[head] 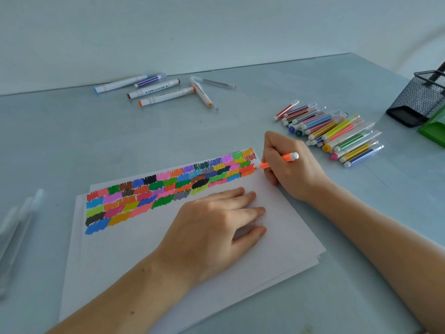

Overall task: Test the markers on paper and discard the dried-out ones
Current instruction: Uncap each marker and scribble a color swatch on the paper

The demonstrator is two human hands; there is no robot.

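White paper [192, 261] lies on the grey table, its far edge filled with several rows of coloured scribble patches [168, 186]. My right hand [286, 165] grips an orange marker [280, 159], tip down at the paper's far right corner beside the patches. My left hand [216, 222] presses flat on the sheet with straight fingers. A heap of several thin coloured markers [334, 131] lies just right of my right hand. Several thicker white markers [156, 89] lie scattered at the table's back, near the wall.
A black mesh holder [419, 100] stands at the right edge with a green object [433, 128] beside it. Clear plastic tubes or caps [16, 220] lie blurred at the left edge. A clear pen [214, 82] rests near the white markers.
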